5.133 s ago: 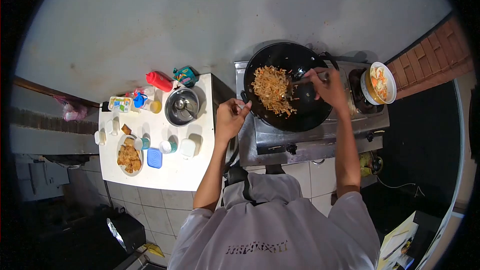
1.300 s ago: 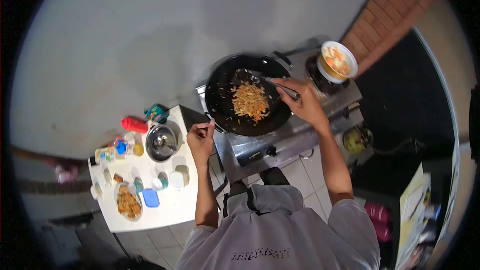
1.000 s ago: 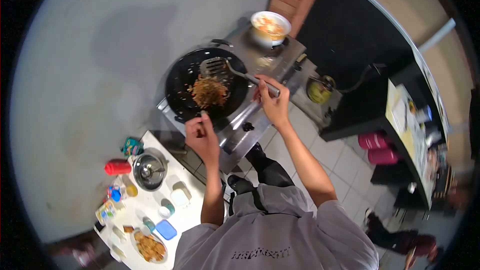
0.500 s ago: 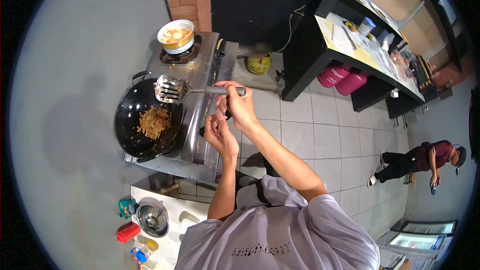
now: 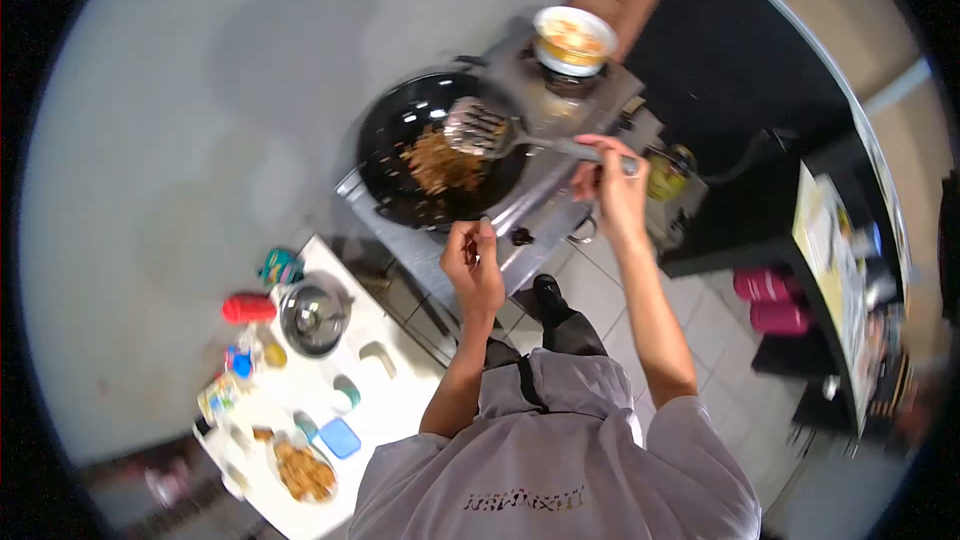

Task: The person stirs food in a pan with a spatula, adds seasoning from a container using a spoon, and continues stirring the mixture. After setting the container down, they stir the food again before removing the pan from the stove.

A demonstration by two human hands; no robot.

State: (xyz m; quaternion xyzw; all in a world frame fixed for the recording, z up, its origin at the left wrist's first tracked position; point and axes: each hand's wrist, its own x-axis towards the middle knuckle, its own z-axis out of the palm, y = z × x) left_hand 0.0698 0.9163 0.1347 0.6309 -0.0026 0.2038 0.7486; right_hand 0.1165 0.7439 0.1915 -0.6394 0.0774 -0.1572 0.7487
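My right hand [image 5: 615, 180] is wrapped round the handle of a slotted metal spatula [image 5: 480, 130]. The spatula's blade is over a black wok [image 5: 385, 135], above a heap of browned fried food [image 5: 440, 165]. My left hand [image 5: 474, 260] is near the wok's lower rim with its fingers curled together; whether it touches the rim or pinches anything is too small to tell. The wok stands on a metal stove [image 5: 540, 200]. Behind it on the same stove is a white and yellow pot [image 5: 572, 52] with orange and white contents.
At the lower left, a white table [image 5: 385, 405] bears a metal bowl [image 5: 313, 318], a red bottle [image 5: 248, 308], a blue-lidded box [image 5: 340, 438] and a plate of fried pieces [image 5: 304, 470]. Pink gas cylinders [image 5: 775, 318] stand under the right counter. A green cylinder [image 5: 668, 175] is beside the stove.
The view has turned, showing more of the white table. My left hand has moved away from my right hand toward the wok's edge. The spatula blade has moved further over the wok.
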